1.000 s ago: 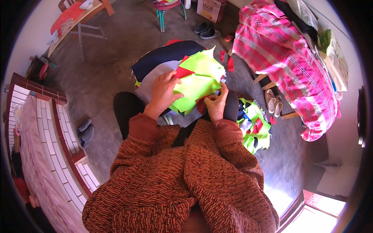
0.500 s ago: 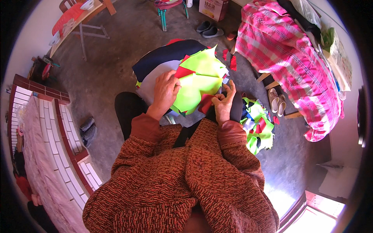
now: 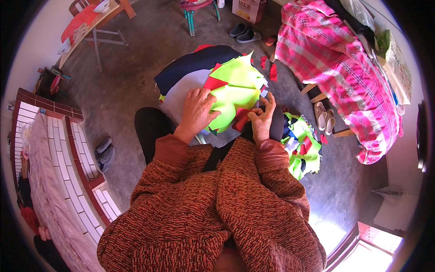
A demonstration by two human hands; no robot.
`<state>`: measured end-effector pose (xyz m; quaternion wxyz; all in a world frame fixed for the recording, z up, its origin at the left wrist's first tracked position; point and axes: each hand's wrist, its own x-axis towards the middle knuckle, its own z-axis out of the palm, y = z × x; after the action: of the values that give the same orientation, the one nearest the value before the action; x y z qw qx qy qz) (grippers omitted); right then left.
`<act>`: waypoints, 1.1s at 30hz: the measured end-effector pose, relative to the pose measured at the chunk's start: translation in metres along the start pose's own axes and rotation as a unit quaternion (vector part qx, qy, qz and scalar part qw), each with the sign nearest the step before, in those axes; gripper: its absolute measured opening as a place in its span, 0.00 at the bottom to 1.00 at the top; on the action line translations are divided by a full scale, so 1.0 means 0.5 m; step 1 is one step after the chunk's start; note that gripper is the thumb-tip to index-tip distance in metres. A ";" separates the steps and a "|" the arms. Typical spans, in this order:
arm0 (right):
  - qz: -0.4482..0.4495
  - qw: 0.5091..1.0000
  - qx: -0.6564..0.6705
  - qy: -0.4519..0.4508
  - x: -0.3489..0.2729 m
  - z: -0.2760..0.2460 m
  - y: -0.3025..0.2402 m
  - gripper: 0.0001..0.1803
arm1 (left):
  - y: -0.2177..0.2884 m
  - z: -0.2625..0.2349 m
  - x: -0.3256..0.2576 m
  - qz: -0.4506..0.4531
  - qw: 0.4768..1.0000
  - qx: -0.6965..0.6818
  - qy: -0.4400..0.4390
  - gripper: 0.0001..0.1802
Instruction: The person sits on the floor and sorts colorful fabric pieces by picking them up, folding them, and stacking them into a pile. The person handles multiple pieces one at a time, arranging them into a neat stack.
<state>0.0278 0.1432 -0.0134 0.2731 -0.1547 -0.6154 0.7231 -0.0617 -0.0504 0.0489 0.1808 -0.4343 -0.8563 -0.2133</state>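
- The left hand (image 3: 195,111) lies flat, fingers spread and palm down, on a neon yellow-green sheet of fabric (image 3: 235,90) spread over the person's lap; it grips nothing and only presses.
- The right hand (image 3: 261,119) is curled nearly shut, thumb and fingertips pinching the edge of a small red fabric piece (image 3: 241,119) just where it meets the lower right corner of the green sheet.
- The green sheet sits on top of a grey cloth (image 3: 181,93) and a dark navy cloth (image 3: 195,63), all stacked on the knees.
- Its long axis appears to run from the lap up and to the right, with a pointed tip aimed away from the body toward the scattered red scraps (image 3: 272,70) on the concrete floor (image 3: 136,68).
- Risk: the pinch is small (only fingertips), so the red piece could slip free.
- Risk: the stack overhangs the knees; if the flat palm lifts, the slick layers could slide off toward the heap of green and red offcuts (image 3: 301,145) beside the right leg.
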 end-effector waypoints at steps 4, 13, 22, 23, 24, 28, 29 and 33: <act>-0.004 1.000 -0.003 -0.007 0.001 -0.004 0.006 0.47 | -0.002 0.011 -0.004 -0.011 0.999 -0.014 0.033 0.12; 0.002 1.000 0.020 -0.017 -0.002 -0.001 -0.001 0.47 | -0.083 -0.016 0.064 -0.113 0.989 -0.043 0.088 0.09; 0.013 1.000 0.017 -0.021 0.000 -0.006 0.012 0.49 | -0.053 -0.108 0.083 -0.081 0.943 -0.168 0.274 0.14; 0.018 0.999 0.020 -0.021 -0.002 -0.003 0.007 0.49 | -0.028 -0.143 0.085 -0.050 0.933 -0.199 0.296 0.14; 0.020 0.999 0.021 -0.016 -0.002 -0.002 0.003 0.49 | 0.002 -0.185 0.090 -0.019 0.931 -0.200 0.304 0.14; 0.022 1.000 0.013 -0.007 -0.008 0.004 -0.007 0.50 | 0.064 -0.345 0.077 0.249 0.873 -0.094 0.409 0.21; 0.021 1.000 0.011 -0.006 -0.008 0.001 -0.009 0.50 | 0.065 -0.379 0.063 0.317 0.840 -0.026 0.439 0.26; 0.025 0.999 0.023 -0.017 -0.008 0.006 -0.008 0.50 | 0.235 -0.432 0.107 0.366 0.559 -0.191 0.719 0.24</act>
<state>0.0303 0.1390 -0.0092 0.2478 -0.1512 -0.5995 0.7459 0.0318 -0.0649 0.2820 0.7117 -0.4378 -0.1492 -0.5287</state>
